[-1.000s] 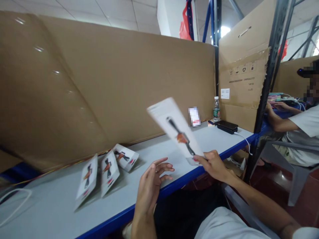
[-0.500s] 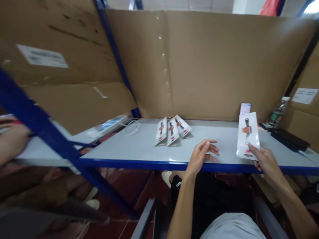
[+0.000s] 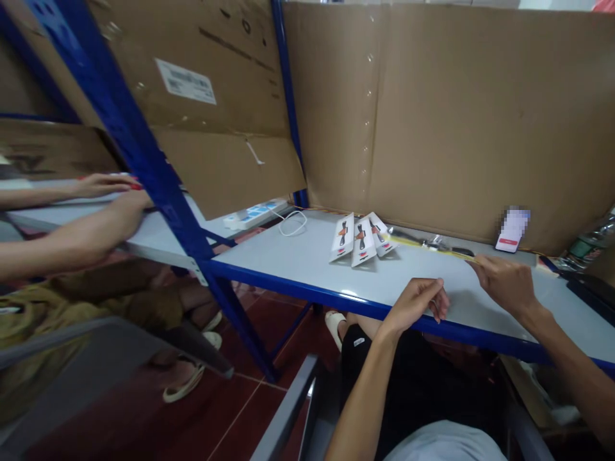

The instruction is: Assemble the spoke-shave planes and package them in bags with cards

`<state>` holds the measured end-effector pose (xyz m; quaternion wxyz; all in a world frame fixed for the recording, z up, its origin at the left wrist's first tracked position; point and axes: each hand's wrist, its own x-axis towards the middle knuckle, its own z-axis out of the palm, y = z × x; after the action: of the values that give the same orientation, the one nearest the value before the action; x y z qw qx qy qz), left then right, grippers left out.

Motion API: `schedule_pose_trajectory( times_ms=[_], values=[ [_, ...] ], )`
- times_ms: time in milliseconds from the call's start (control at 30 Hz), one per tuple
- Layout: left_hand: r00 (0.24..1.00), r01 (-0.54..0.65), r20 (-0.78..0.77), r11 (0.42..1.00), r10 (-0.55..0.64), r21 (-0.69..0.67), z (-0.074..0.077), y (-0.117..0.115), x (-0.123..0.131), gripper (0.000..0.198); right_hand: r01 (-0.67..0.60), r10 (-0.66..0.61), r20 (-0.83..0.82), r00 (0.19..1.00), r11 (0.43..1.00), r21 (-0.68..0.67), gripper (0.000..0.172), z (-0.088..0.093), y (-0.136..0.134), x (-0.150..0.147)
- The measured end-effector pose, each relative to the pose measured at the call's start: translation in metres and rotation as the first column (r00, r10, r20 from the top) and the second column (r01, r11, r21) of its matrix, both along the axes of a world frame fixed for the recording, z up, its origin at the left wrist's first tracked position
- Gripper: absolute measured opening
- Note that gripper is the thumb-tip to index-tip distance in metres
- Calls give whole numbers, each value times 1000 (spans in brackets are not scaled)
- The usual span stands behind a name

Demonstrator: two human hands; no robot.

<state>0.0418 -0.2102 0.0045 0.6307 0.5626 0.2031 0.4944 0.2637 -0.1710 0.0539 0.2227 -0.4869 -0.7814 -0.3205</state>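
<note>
My right hand (image 3: 507, 282) grips one end of a blister pack (image 3: 425, 243), a flat white card with a dark-handled tool under clear plastic. The pack is tipped almost edge-on, and its far end points left. Just over the table's front edge, my left hand (image 3: 416, 302) is empty, its fingers loosely bent and apart from the pack. Three similar blister packs (image 3: 362, 242) rest tilted on the table, partly overlapping, beyond the far end of the held one.
A phone (image 3: 513, 230) leans against the cardboard partition (image 3: 446, 115). To the right are a plastic bottle (image 3: 583, 246) and a black case (image 3: 596, 291). A power strip (image 3: 254, 214) with a white cable lies left. Another person's arm (image 3: 91, 227) is beyond the blue post (image 3: 177, 211).
My right hand has swung the pack from upright and face-on to nearly edge-on, pointing left toward the other packs. The view has turned left, showing more of the neighbouring table.
</note>
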Motion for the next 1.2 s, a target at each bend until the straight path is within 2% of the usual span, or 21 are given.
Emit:
schedule_pose_trajectory(
  times_ms=[133, 300, 467, 633, 767, 833, 900, 967, 1067, 1133, 1200],
  values=[
    [999, 5, -35, 1000, -5, 6, 2, 0, -1, 65, 2, 1, 132, 991, 1000, -19, 52, 3, 26, -9],
    [999, 21, -34, 1000, -21, 12, 1, 2, -1, 67, 198, -179, 151, 972, 972, -128, 52, 8, 49, -27],
    [999, 38, -19, 999, -37, 23, -2, 4, 0, 65, 310, -263, 200, 944, 913, -263, 56, 11, 60, -50],
    [999, 48, -13, 998, -48, 31, -1, 4, -1, 66, 349, -266, 262, 928, 866, -356, 55, 19, 69, -73],
    [998, 54, -22, 998, -54, 23, 1, 4, -2, 66, 335, -241, 266, 933, 852, -403, 51, 22, 79, -92],
    [998, 59, -24, 998, -58, 21, 1, 4, -2, 67, 293, -225, 201, 953, 852, -435, 48, 19, 89, -99],
    [998, 61, -26, 998, -61, 18, 1, 4, -2, 67, 197, -209, 39, 977, 818, -541, 45, 16, 104, -104],
    [998, 62, -25, 998, -61, 17, 1, 4, -2, 67, -9, -201, -229, 952, 732, -681, 47, 10, 120, -105],
    [998, 64, -25, 998, -64, 20, 1, 4, -2, 67, -356, -247, -561, 790, 560, -748, 54, 1, 139, -105],
    [997, 66, -32, 998, -65, 12, 1, 4, -2, 66, -462, -271, -621, 736, 469, -753, 58, -6, 143, -106],
    [997, 61, -38, 998, -61, -2, 1, 4, -3, 66, -483, -272, -617, 739, 423, -766, 61, -10, 144, -106]
  ],
)
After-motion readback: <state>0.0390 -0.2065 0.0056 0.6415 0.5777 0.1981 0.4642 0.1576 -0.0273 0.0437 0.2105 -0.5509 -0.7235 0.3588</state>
